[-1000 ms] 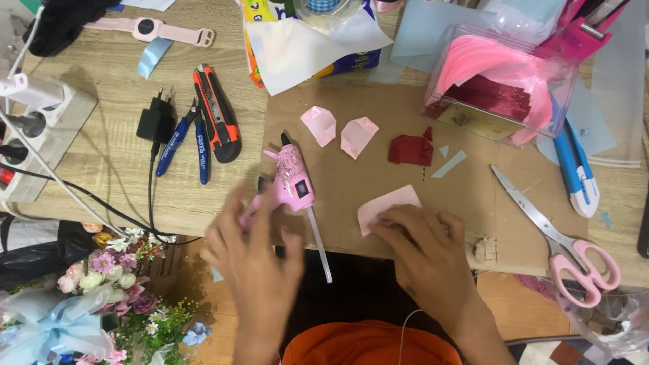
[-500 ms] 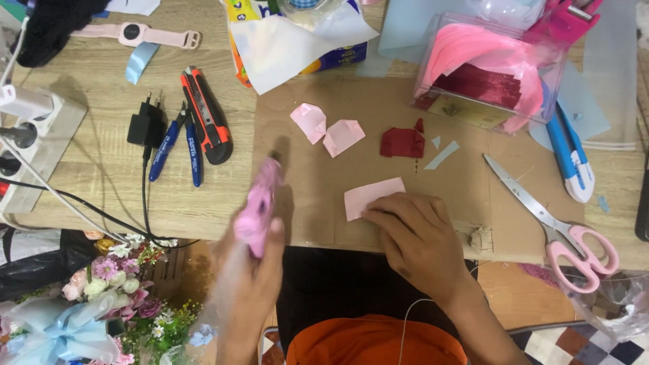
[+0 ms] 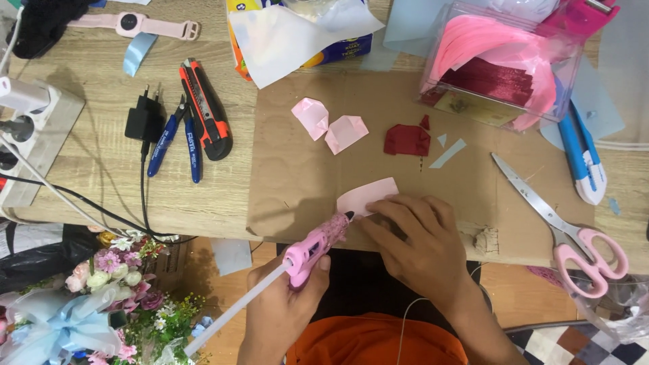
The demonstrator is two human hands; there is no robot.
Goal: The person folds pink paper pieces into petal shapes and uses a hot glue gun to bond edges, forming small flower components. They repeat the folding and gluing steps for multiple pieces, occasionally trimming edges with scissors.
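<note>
Flanking the glue gun [image 3: 318, 245]: scissors [image 3: 564, 226], folded pink petals [image 3: 330, 125].

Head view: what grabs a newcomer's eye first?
The pink glue gun at bottom centre, gripped by the left hand, its nozzle at the edge of a pale pink paper piece that the right hand presses onto the brown cardboard mat. Next, the clear box of pink and dark red sheets at top right, and the pink-handled scissors lying at the right.
</note>
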